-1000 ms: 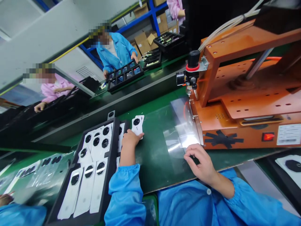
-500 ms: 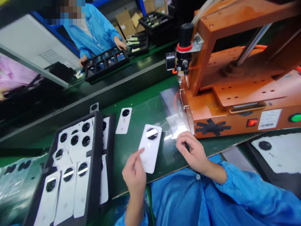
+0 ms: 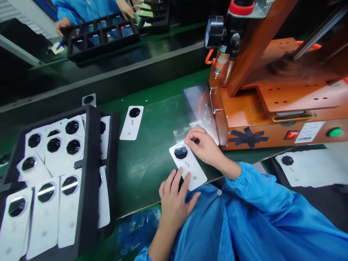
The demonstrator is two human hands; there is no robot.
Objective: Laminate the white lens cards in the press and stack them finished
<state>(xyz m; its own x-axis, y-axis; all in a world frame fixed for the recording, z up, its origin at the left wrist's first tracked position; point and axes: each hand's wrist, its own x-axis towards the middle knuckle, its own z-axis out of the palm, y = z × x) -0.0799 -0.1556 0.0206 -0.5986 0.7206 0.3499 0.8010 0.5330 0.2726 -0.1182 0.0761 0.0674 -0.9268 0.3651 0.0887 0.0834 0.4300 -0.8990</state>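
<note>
A white phone back panel with a dark octagonal camera area lies tilted on the green table near its front edge. My left hand rests with spread fingers at the panel's lower left side, fingertips touching it. At the panel's upper right corner, my right hand has thumb and forefinger pinched together; whatever might be between the fingertips is too small to tell. Another white panel lies apart, further back and to the left.
At left stands a black tray full of white panels. An orange machine with a gauge fills the right; clear film lies beside it. More panels are stacked at far right. Across the bench, a person's hands touch a black compartment tray.
The view has shifted down and closer. The panel has turned to lean the other way. My left fingers have spread, and my right hand has come to the panel's top corner.
</note>
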